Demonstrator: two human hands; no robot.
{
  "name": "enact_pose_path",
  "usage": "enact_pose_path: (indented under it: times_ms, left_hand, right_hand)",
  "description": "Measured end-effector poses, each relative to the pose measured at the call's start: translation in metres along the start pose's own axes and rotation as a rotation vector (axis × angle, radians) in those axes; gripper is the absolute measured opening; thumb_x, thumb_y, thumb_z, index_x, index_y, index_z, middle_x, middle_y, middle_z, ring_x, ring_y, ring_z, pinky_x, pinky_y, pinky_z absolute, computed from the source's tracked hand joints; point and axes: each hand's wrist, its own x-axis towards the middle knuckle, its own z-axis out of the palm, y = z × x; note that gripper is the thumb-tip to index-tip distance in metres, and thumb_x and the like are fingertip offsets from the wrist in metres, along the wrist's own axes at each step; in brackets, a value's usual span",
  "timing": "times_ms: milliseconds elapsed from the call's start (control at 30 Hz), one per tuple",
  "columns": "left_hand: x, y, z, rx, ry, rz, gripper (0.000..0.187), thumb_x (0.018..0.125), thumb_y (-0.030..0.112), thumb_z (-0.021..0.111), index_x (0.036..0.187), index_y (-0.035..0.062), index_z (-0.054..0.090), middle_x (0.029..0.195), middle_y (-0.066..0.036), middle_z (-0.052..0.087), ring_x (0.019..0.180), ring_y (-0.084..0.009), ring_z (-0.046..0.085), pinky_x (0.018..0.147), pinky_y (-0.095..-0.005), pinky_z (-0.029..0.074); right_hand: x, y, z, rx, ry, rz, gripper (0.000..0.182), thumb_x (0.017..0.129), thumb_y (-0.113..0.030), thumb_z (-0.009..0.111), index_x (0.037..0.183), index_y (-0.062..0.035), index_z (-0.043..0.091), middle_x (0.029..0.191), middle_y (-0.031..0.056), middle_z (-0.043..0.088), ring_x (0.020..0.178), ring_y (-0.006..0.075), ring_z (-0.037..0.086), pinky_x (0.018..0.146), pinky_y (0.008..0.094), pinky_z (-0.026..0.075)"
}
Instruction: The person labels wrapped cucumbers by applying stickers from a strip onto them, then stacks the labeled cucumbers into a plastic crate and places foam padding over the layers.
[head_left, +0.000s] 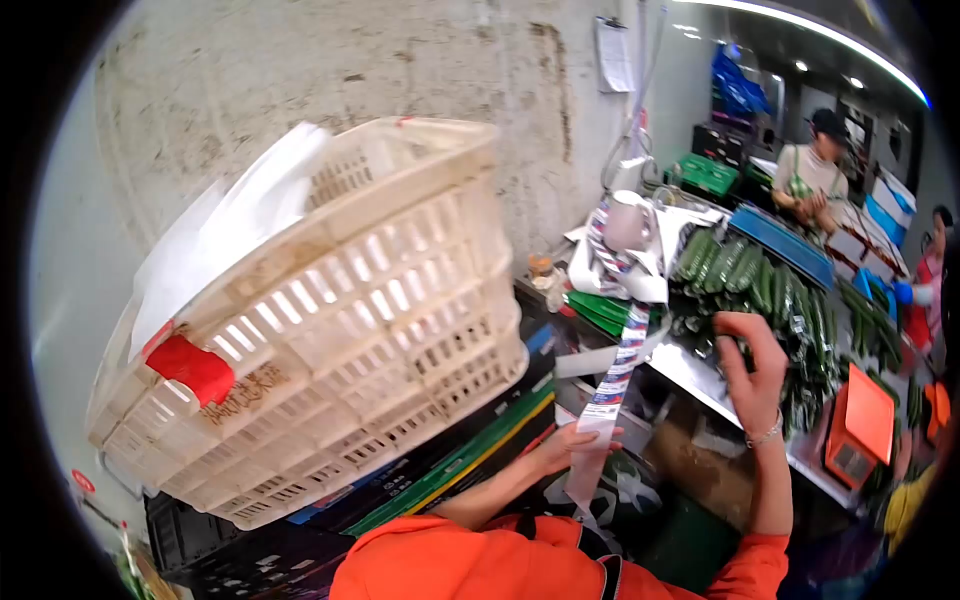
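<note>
Low in the middle, my left hand is closed on a strip of printed labels. The strip runs up towards a heap of label strips beside a pale mug, and its lower end hangs below the hand. My right hand is raised to the right, fingers bent, in front of the dark green cucumbers. Its fingertips are near each other; whether something small is between them cannot be made out.
A large cream plastic crate with white sheets stands at the left on stacked crates. An orange scale sits at the right beside more cucumbers. Behind the blue tray stands another person.
</note>
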Motion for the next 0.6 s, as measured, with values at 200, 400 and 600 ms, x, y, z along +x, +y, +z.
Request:
enact_pose_path:
  times_ms: [200,400,600]
  left_hand:
    - [0.012,0.045,0.035,0.017,0.168,0.213,0.036,0.081,0.013,0.055,0.114,0.0004,0.048,0.102,-0.009,0.058,0.089,-0.0193,0.058,0.079,-0.0302,0.047]
    - [0.035,0.043,0.052,0.254,-0.051,0.078,0.03,0.087,0.008,0.046,0.115,-0.0036,0.047,0.111,-0.012,0.056,0.098,-0.0181,0.055,0.087,-0.0302,0.042]
    - [0.068,-0.011,0.065,0.607,-0.141,-0.167,0.026,0.079,-0.002,0.054,0.105,-0.0033,0.054,0.097,-0.007,0.059,0.087,-0.0143,0.057,0.074,-0.0261,0.046]
  right_hand:
    - [-0.008,0.009,0.098,-0.004,-0.54,-0.309,0.041,0.072,-0.029,0.065,0.104,-0.0069,0.054,0.105,0.009,0.056,0.097,0.0268,0.052,0.082,0.0356,0.04]
    - [-0.103,0.055,0.079,0.122,-0.198,0.167,0.049,0.062,0.003,0.067,0.108,-0.0075,0.054,0.109,0.0073,0.056,0.098,0.025,0.052,0.083,0.0332,0.045]
    - [-0.186,0.06,0.042,-0.266,0.058,0.193,0.031,0.07,-0.025,0.065,0.095,-0.0078,0.061,0.103,0.0093,0.057,0.101,0.0269,0.05,0.086,0.0394,0.039]
